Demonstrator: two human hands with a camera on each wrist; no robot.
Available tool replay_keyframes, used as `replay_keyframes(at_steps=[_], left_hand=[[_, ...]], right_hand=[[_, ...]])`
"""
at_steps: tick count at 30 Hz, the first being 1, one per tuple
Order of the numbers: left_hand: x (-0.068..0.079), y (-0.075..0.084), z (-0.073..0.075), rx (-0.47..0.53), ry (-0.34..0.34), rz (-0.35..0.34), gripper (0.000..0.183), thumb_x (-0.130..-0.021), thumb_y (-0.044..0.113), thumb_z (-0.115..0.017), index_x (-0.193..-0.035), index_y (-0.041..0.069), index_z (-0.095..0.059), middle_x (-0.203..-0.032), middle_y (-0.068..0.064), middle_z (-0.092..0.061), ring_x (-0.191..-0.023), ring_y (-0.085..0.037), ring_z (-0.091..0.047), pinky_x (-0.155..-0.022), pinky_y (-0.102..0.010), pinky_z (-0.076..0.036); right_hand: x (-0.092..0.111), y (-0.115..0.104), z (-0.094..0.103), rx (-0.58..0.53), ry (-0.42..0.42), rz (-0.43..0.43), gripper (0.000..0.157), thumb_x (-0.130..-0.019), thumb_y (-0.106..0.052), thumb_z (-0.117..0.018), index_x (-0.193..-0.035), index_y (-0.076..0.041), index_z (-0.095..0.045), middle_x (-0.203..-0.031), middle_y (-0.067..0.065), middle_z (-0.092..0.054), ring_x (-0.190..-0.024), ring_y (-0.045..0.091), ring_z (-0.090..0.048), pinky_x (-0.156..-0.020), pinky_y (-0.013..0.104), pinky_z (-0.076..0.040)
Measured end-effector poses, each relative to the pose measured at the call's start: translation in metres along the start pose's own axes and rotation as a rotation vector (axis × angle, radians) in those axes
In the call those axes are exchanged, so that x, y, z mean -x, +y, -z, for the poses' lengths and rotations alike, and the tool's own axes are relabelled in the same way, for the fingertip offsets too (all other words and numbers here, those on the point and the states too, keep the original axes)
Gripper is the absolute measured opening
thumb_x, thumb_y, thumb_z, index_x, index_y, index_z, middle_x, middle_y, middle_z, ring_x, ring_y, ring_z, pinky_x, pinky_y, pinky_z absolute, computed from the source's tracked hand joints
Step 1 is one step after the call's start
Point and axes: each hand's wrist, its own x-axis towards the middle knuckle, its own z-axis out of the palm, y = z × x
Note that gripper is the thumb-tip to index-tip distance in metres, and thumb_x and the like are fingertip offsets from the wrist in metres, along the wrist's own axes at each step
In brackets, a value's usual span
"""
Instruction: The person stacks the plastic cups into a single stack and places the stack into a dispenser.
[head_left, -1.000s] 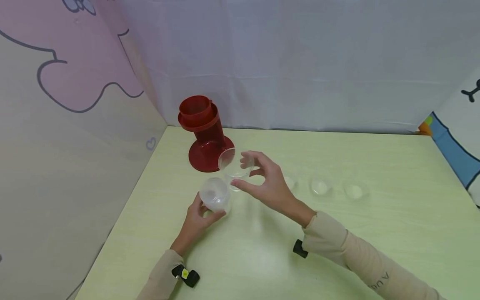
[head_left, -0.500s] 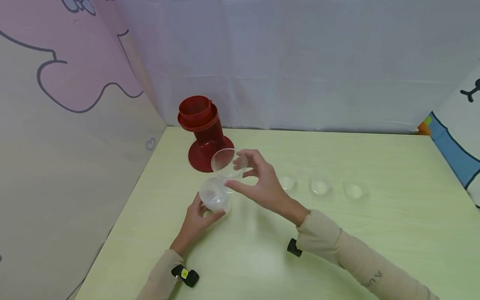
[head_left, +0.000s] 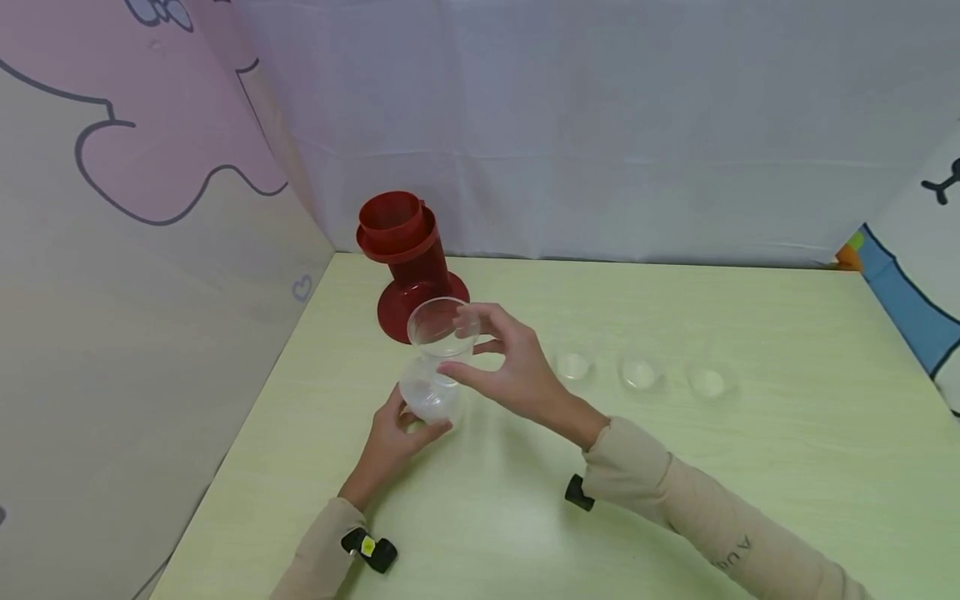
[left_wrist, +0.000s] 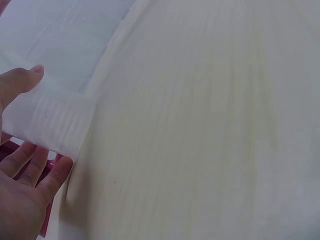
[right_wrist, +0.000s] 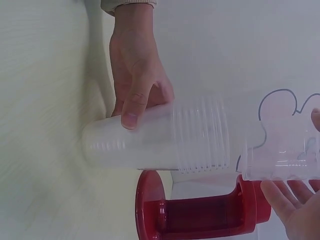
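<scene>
My left hand [head_left: 393, 442] grips a nested stack of clear plastic cups [head_left: 429, 400] around the side, thumb on one side and fingers on the other. The stack's rims [right_wrist: 200, 135] face up, toward a single clear plastic cup [head_left: 442, 327]. That cup is held between the thumb and fingers of my right hand [head_left: 521, 367]. In the right wrist view, a small gap shows between the single cup's base and the top rim of the stack. The left wrist view shows the translucent ribbed wall of the stack [left_wrist: 55, 120] between thumb and fingers.
Behind the hands stands a red plastic stand [head_left: 416, 275] with a round base and a cup-shaped top. To the right, a row of three clear cups [head_left: 640, 372] sits on the pale table [head_left: 750, 483]. Hanging cloth [head_left: 600, 125] borders the table's back edge.
My right hand has moved left with the single cup, bringing it over the stack. The left hand and its stack have stayed almost still.
</scene>
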Motion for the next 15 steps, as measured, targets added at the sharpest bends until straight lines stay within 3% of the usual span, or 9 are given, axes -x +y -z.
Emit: replay_keyframes(at_steps=[4,9,11,15], left_hand=[[0.000,-0.002,0.000,-0.002,0.001,-0.014,0.075,-0.079,0.016,-0.078,-0.140,0.009,-0.035,-0.135,-0.008,-0.047,-0.123,-0.025,-0.046,-0.101,-0.045,-0.040],[-0.006,-0.025,-0.002,0.010,0.008,-0.021,0.077,-0.079,0.020,-0.079,-0.141,0.015,-0.034,-0.136,-0.005,-0.046,-0.124,-0.024,-0.045,-0.101,-0.044,-0.040],[-0.007,-0.035,-0.003,0.005,0.010,-0.024,0.079,-0.078,0.024,-0.079,-0.142,0.018,-0.033,-0.137,-0.002,-0.045,-0.124,-0.023,-0.044,-0.101,-0.043,-0.040],[-0.009,-0.039,-0.004,0.004,0.018,-0.048,0.079,-0.077,0.028,-0.079,-0.142,0.023,-0.034,-0.136,0.002,-0.046,-0.123,-0.020,-0.046,-0.100,-0.041,-0.042]], right_hand=[[-0.001,0.001,-0.002,0.002,-0.003,0.012,0.053,-0.077,-0.005,-0.077,-0.122,0.002,-0.051,-0.109,0.015,-0.060,-0.103,0.024,-0.058,-0.081,0.034,-0.054],[-0.002,0.002,-0.004,-0.007,-0.008,0.029,0.054,-0.076,-0.004,-0.078,-0.122,0.002,-0.052,-0.109,0.017,-0.059,-0.105,0.027,-0.058,-0.080,0.028,-0.054],[-0.002,0.003,-0.005,-0.013,-0.010,0.035,0.054,-0.076,-0.003,-0.078,-0.122,0.003,-0.051,-0.110,0.018,-0.059,-0.105,0.029,-0.058,-0.080,0.029,-0.054],[-0.002,0.003,-0.008,-0.023,-0.015,0.037,0.055,-0.075,-0.003,-0.078,-0.123,0.003,-0.050,-0.110,0.018,-0.058,-0.105,0.030,-0.058,-0.080,0.034,-0.055]])
